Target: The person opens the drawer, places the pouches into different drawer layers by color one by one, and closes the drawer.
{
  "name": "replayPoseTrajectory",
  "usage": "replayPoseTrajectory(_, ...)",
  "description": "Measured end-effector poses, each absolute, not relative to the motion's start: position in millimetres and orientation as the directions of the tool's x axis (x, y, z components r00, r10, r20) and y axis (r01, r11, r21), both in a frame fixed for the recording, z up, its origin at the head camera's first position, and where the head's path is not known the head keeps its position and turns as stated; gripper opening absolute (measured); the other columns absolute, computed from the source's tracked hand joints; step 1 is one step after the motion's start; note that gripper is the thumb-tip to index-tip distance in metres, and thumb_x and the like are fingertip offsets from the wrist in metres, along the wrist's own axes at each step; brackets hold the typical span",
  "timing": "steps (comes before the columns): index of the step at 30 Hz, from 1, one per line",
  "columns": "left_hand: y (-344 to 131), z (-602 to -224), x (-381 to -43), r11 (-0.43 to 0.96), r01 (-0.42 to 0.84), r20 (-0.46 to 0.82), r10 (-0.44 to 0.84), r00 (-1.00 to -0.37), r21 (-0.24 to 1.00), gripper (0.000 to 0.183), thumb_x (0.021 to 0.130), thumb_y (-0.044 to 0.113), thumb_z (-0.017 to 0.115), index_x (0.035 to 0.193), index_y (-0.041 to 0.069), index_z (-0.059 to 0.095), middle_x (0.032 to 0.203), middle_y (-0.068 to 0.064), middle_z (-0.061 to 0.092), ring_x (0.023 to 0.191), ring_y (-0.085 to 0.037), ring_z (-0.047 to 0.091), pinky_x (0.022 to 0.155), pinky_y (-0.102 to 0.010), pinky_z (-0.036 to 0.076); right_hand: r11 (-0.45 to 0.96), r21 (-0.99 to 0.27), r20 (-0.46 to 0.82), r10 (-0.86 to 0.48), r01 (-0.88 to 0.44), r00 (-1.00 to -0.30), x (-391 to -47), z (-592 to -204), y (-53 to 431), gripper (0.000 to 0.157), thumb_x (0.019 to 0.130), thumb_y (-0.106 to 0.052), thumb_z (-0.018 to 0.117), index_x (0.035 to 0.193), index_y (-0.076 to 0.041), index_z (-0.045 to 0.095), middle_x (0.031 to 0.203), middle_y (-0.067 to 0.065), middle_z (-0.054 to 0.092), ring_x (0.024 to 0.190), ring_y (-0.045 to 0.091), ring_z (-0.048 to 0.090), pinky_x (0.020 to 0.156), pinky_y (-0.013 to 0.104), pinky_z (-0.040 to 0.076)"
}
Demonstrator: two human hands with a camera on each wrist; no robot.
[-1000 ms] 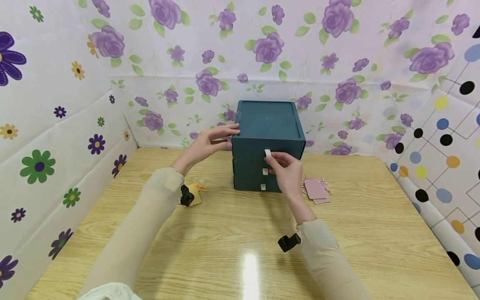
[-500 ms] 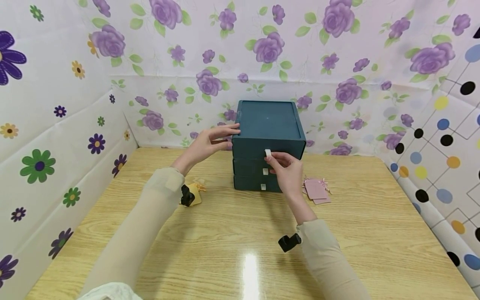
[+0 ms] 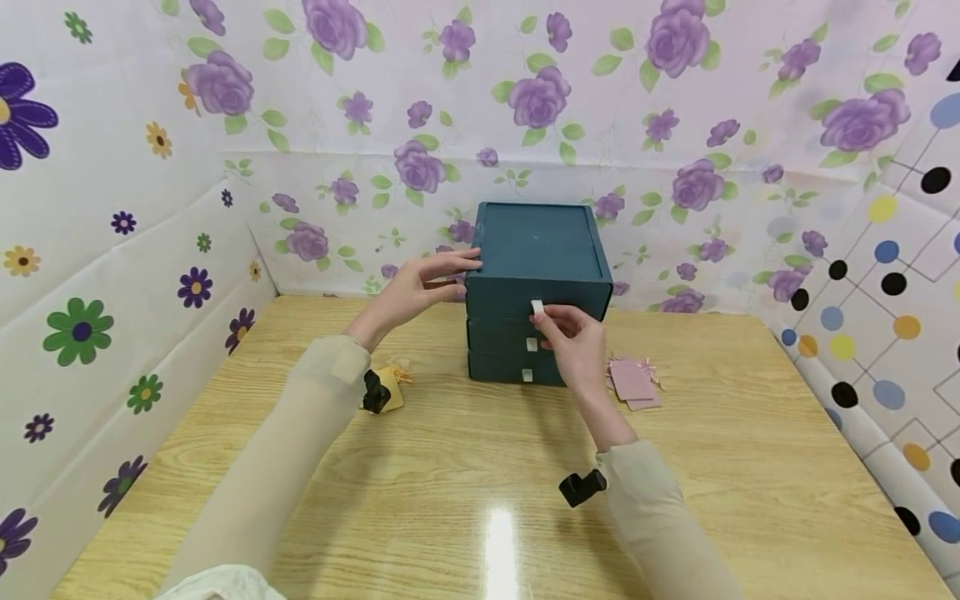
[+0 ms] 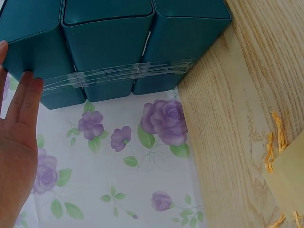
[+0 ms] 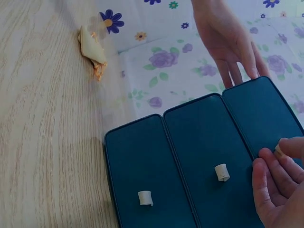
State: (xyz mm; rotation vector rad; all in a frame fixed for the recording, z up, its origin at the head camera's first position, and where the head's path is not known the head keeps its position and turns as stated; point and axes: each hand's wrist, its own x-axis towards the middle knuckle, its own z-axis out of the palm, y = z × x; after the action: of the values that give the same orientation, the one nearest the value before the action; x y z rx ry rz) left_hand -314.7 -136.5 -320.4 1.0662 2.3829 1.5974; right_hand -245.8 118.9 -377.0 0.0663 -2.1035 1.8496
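A dark teal three-drawer cabinet [image 3: 536, 242] stands at the back of the table, its drawers stacked and closed. Each drawer front bears a white pull tab. My right hand [image 3: 576, 346] pinches the top tab [image 3: 537, 307] between thumb and fingers; the middle tab [image 3: 532, 344] and bottom tab [image 3: 527, 375] hang free beside it. At the cabinet's upper left edge, my left hand [image 3: 416, 287] rests its extended fingertips against the side. The left wrist view shows those fingers [image 4: 31, 97] nearly straight on the side wall, near a strip of clear tape [image 4: 114, 73].
Yellow drawstring pouches [image 3: 392, 390] lie left of the cabinet, partly behind the black wrist camera [image 3: 373, 392]. Pink pouches [image 3: 633, 382] lie to its right. Flower-printed cloth [image 3: 337, 208] hangs close behind the cabinet, and a dotted cloth [image 3: 885, 300] borders the right side.
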Motion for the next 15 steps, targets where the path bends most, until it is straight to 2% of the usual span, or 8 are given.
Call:
replayPoseTrajectory(7,-134.4,-308.9,-301.2,0.216,0.507,0.304,0.588,-0.750,0.834,0.043,0.099,0.005,0.059,0.141,0.005,0.055,0.160,-0.006,0.037,0.143,-0.029,0.043,0.108,-0.038,0.050,0.186,-0.940,0.321,0.199,-0.286,-0.926,-236.3,-382.1,122.5,0.026,0.092,-0.026,0.072,0.108,-0.006,0.071,0.104,0.016,0.071,0.083,0.004,0.066,0.066,0.018,0.059)
replayPoseTrajectory(15,-134.5,-309.7,-302.2,0.214,0.496,0.299,0.581,-0.757,0.841,0.042,0.098,0.005,0.059,0.140,0.006,0.056,0.160,-0.004,0.038,0.143,-0.027,0.044,0.105,-0.036,0.053,0.237,-0.942,0.290,0.221,-0.237,-0.931,-229.8,-405.0,126.9,0.026,0.093,-0.030,0.071,0.107,-0.008,0.073,0.103,0.014,0.072,0.082,0.007,0.066,0.065,0.017,0.058)
